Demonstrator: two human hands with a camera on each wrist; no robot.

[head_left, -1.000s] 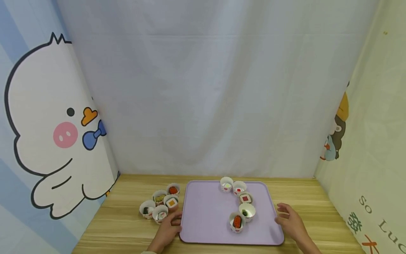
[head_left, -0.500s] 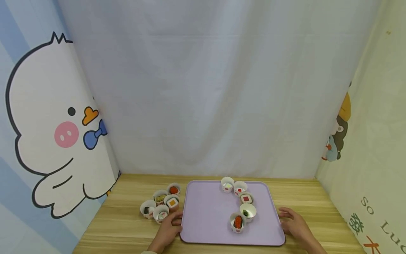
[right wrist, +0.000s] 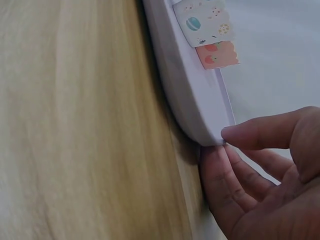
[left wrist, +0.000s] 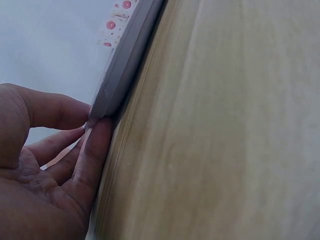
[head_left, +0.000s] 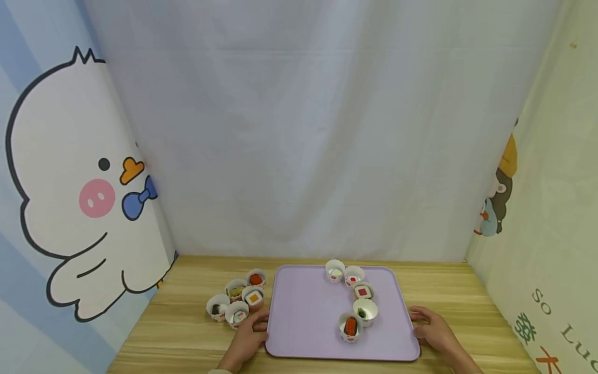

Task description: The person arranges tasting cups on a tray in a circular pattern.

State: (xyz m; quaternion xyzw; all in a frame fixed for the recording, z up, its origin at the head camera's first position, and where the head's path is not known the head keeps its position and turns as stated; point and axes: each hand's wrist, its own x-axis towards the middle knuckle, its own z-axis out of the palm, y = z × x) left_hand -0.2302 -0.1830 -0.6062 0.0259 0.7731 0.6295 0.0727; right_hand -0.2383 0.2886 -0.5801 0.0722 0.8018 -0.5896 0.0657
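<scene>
A lilac rectangular tray (head_left: 303, 311) lies on the wooden table. At its left edge my left hand (head_left: 247, 335) pinches the rim; in the left wrist view the thumb is on top and the fingers (left wrist: 97, 142) curl beneath. My right hand (head_left: 434, 330) holds the opposite edge in the same way, its thumb (right wrist: 265, 131) over the rim. Several small paper cups with toy-like sushi pieces stand in a bent line on the tray's right half. A cup with a red-topped piece (head_left: 350, 327) is frontmost, beside a cup with a green bit (head_left: 365, 311).
Left of the tray, several more paper cups cluster on the table (head_left: 177, 317), one with an orange-centred piece (head_left: 253, 298) close to the left hand's fingers. A pale curtain (head_left: 299, 156) hangs behind the table, with printed cloths at both sides.
My right hand, a little apart from the tray a second ago, has come down onto its right edge and gripped it. The left hand and the cups stay in place.
</scene>
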